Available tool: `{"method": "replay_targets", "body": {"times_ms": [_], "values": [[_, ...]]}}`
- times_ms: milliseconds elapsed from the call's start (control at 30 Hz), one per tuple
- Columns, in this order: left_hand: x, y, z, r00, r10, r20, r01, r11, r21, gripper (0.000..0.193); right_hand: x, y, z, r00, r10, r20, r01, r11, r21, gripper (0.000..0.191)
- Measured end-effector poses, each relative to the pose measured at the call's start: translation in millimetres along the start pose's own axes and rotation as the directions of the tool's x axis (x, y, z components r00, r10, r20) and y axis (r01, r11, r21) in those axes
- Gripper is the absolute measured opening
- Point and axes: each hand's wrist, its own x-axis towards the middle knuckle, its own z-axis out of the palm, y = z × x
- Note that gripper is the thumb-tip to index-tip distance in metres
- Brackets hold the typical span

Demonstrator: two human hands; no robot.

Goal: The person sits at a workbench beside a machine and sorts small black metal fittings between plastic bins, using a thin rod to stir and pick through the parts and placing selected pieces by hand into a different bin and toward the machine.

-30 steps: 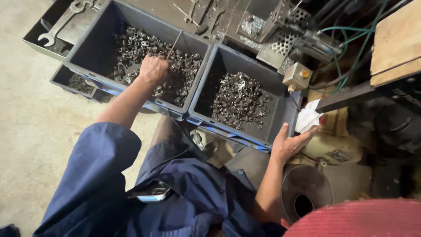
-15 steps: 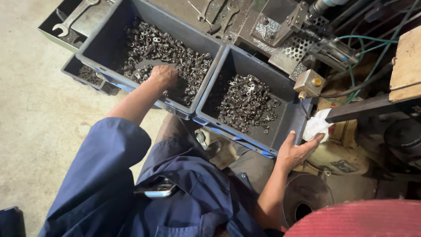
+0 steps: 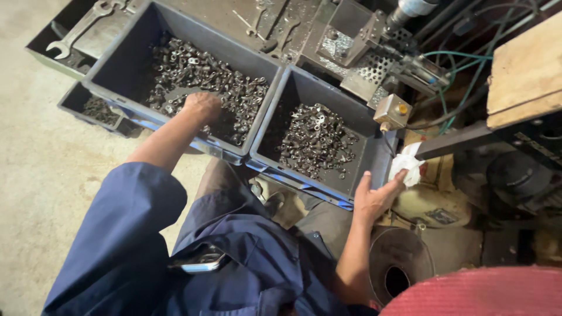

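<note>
Reaching into the left bin [image 3: 111, 76] at eleven o'clock, the left hand [image 3: 201, 106] closes over small metal parts [image 3: 234, 88]; the right hand [image 3: 374, 196], open, touches a white rag [image 3: 407, 167] at three o'clock.

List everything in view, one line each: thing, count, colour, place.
Left bin: one, dark grey, upper left, holds many small metal parts.
Right bin: one, dark grey, centre, touching the left bin, holds a pile of metal parts.
Small tray: one, dark, partly under the left bin.
Wrench: one, grey, top left in a flat tray.
Machine: one, grey metal with green hoses, top centre.
Rag: one, white, right of the right bin.
Wooden board: one, tan, upper right.
Phone: one, dark, in the overall pocket.
Left hand: in the left bin, on the parts.
Right hand: at the right bin's corner, fingertips touching the rag.
</note>
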Motion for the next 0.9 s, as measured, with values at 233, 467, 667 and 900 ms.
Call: {"method": "replay_targets", "body": {"times_ms": [233, 467, 667, 900], "values": [[-0.7, -3.5, -10.7, 1.000, 0.006, 0.031, -0.005, 1.000, -0.012, 0.029, 4.2, -4.4, -3.9, 0.973, 0.229, -0.026, -0.217, 0.950, 0.226, 0.091], [-7.8, -20.1, -17.0, 0.998, 0.056, 0.042, -0.050, 0.990, -0.131, 0.028, 3.2, -14.4, -7.3, 0.998, 0.058, 0.001, -0.058, 0.998, 0.017, 0.078], [-59.0, -27.7, -40.9, 0.965, -0.060, -0.255, -0.121, 0.762, -0.636, 0.041, -3.6, -48.0, 9.6, 0.952, 0.199, 0.231, -0.240, 0.956, 0.167, 0.054], [-104.1, 88.9, -33.7, 0.893, 0.214, -0.397, -0.366, -0.170, -0.915, 0.014, -8.4, -131.1, 53.1, 0.771, -0.184, 0.609, -0.502, 0.413, 0.760, 0.056]]}}
